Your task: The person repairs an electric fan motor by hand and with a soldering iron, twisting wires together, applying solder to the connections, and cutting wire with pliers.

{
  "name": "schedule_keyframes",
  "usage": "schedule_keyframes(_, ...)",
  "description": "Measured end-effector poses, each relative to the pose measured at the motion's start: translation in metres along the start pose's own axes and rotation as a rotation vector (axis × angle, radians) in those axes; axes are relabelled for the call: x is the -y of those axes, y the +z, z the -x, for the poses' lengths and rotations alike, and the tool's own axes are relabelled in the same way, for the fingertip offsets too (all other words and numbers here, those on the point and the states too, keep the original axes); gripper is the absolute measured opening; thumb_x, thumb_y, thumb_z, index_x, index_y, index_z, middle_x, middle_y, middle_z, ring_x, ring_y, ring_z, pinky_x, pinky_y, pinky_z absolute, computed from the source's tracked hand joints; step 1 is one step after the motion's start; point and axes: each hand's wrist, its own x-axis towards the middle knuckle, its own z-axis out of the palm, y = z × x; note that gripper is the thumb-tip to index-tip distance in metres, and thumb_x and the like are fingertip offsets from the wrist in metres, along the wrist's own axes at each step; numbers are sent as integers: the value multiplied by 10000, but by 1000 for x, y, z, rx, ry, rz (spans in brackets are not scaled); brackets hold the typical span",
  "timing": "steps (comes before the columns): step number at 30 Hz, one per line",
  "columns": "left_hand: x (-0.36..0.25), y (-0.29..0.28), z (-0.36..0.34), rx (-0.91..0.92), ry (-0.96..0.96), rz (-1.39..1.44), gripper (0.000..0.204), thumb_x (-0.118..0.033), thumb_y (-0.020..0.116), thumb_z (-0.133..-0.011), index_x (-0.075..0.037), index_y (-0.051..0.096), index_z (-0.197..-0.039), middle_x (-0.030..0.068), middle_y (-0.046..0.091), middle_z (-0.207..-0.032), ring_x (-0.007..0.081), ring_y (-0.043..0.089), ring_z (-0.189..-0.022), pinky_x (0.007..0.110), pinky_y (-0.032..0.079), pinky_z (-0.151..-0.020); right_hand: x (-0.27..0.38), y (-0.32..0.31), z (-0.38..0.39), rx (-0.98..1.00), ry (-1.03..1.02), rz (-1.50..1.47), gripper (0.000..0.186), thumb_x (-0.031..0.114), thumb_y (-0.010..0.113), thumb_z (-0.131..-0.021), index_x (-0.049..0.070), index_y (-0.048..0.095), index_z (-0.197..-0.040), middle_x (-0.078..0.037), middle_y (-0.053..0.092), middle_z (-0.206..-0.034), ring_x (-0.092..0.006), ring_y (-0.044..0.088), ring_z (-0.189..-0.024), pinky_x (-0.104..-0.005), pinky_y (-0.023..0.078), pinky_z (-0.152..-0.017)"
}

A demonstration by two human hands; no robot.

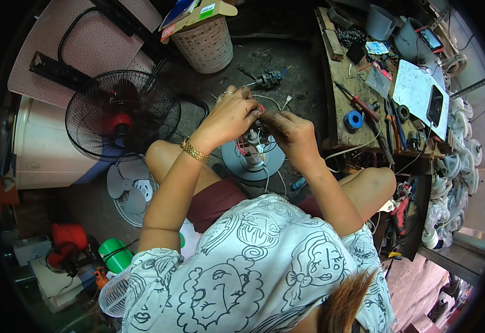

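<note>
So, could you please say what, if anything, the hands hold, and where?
It cannot be told: left hand and right hand are close together at a red wire, any grip hidden.

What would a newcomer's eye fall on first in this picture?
Probably the white shirt covered in black line-drawn faces, filling the lower middle. Just above, the left hand and right hand come close together over a round grey-blue base with wires on it. A black fan cage with a red centre stands out at left, and a wooden bench strewn with tools at right.
</note>
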Motion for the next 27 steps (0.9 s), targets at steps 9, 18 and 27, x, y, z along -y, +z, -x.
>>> schedule_keyframes(9, -17, 3, 12, -204, -58, 3, 198, -209, 725, -869, -39, 726, -971, 107, 586, -1025, 325, 510, -1014, 441, 427, -915, -4, 5, 1, 6, -74, 71, 199, 36, 757, -791, 56, 719, -986, -109, 703, -905, -315, 699, -779, -401, 559, -649)
schedule_keyframes(18, -40, 28, 35, -566, -159, 29, 129, -146, 795, -787, -71, 734, -872, 80, 608, -923, 307, 558, -914, 427, 441, -821, -6, 19, 10, -144, -30, 10, 157, 40, 761, -818, 15, 680, -950, -138, 682, -887, -332, 681, -779, -416, 553, -688)
schedule_keyframes(27, -43, 37, 37, -582, -101, 105, 96, -78, 772, -799, -47, 719, -873, 80, 686, -827, 277, 596, -749, 401, 455, -708, -12, 1, -8, 90, -28, 64, 164, 72, 697, -873, -1, 630, -1004, -158, 665, -934, -380, 651, -876, -463, 531, -742)
